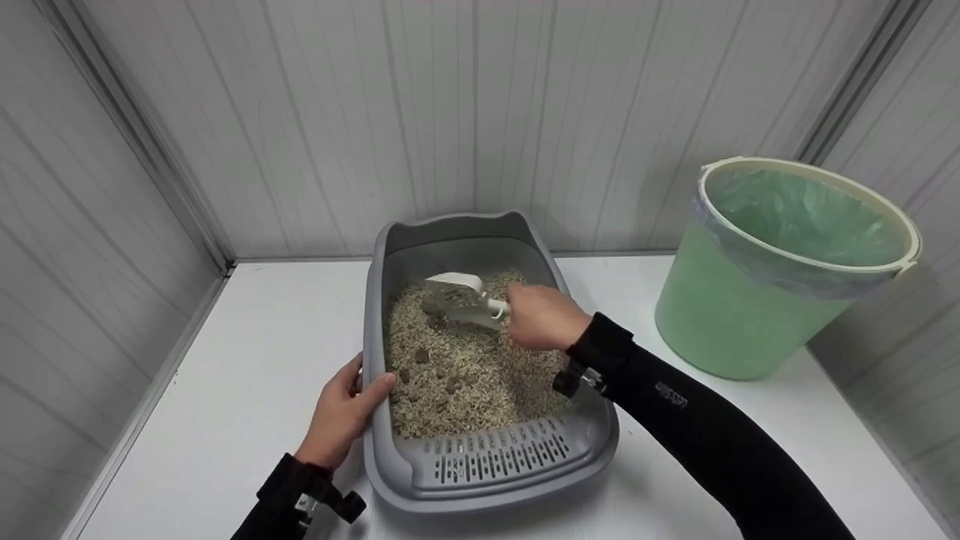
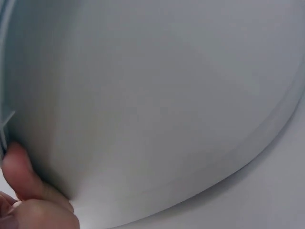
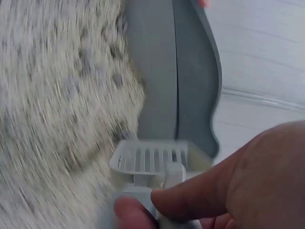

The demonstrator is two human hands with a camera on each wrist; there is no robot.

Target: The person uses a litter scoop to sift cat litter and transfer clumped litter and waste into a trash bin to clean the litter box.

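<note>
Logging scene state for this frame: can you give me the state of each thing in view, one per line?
litter box: on the table, holds litter with dark clumps.
scoop: in the litter, slotted blade toward the back wall.
right hand: grips the scoop handle.
left hand: grips the box's left rim, thumb over the edge.
bin: upright, lined with a green bag; contents not visible.

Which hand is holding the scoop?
The right hand grips the white scoop over the litter. The left hand holds only the grey box's rim.
</note>
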